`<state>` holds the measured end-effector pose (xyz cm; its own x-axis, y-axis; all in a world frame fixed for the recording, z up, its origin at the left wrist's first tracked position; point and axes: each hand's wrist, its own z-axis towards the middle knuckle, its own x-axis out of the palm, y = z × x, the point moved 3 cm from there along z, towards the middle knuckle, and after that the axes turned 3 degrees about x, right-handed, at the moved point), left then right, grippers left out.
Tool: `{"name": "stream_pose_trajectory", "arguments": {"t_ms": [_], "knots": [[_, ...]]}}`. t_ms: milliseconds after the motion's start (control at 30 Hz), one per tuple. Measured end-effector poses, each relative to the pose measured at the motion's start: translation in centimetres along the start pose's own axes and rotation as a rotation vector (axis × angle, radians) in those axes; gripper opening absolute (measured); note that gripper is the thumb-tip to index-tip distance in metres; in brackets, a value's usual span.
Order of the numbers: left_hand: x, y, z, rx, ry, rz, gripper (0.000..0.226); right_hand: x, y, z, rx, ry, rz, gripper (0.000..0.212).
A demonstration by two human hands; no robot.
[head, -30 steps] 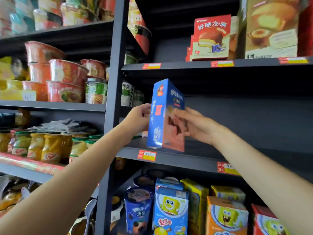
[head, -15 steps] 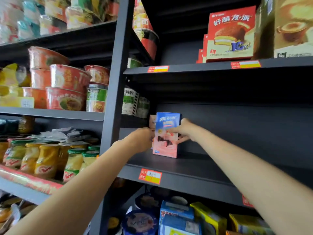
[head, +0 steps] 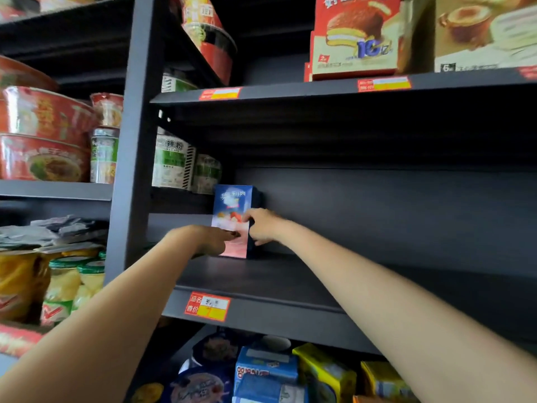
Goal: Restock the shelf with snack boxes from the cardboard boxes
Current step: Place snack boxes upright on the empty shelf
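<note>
One snack box (head: 232, 210), blue at the top and pink at the bottom, now stands upright at the back left corner of the middle shelf (head: 261, 286). A second ago both hands held it tilted, out over the shelf's front edge; half a second ago it was being lowered further in. It has since gone deeper and squared up, front face outward. By my judgement this placement is all but done, and only letting go remains before fetching another box.

The left hand (head: 209, 238) lies at about 7 o'clock from the box, fingers stretched flat toward its lower front and touching it, not wrapped round it. The right hand (head: 261, 228) is at 4 o'clock, thumb on the front face and fingers curled against the right side, gripping it lightly.

At 3 o'clock the shelf runs bare and dark, so nothing blocks further boxes. At 10 o'clock, beyond the upright post (head: 136, 141), stand green-labelled cups (head: 171, 161). At 1 o'clock, on the shelf above, sit red pie cartons (head: 354, 39). At 6 o'clock, below, are blue and yellow cartons (head: 322, 373). The cardboard boxes are out of view.
</note>
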<state>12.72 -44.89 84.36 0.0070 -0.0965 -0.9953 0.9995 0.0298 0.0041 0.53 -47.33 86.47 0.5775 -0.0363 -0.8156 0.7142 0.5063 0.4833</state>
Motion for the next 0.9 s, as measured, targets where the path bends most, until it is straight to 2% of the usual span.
{"name": "stream_pose_trajectory", "arguments": {"t_ms": [133,333,467,633,733,800,900], "knots": [[0.4,0.2,0.9,-0.051,0.0,0.051,0.069,0.7,0.1,-0.5,-0.034,0.255,-0.433,0.067],[0.9,0.7,1.2,-0.106,-0.018,-0.013,0.069,1.1,-0.2,1.1,-0.013,0.31,-0.756,0.084],[0.8,0.4,0.5,-0.092,-0.088,-0.057,0.068,1.4,0.1,1.5,0.008,0.259,-0.782,0.077],[0.5,0.1,-1.1,-0.054,-0.148,-0.067,0.066,1.3,1.2,0.3,-0.071,0.182,-0.703,0.072],[0.3,-0.4,-2.1,-0.012,-0.202,-0.056,0.066,1.3,1.0,0.5,-0.034,0.18,-0.789,0.069],[0.0,-0.6,-3.0,0.035,-0.273,-0.069,0.063,1.6,1.0,0.0,-0.009,0.171,-0.862,0.06],[-0.6,-1.1,-5.0,0.133,-0.451,-0.047,0.055,1.6,1.8,-1.9,0.0,0.077,-0.805,0.058]]}}
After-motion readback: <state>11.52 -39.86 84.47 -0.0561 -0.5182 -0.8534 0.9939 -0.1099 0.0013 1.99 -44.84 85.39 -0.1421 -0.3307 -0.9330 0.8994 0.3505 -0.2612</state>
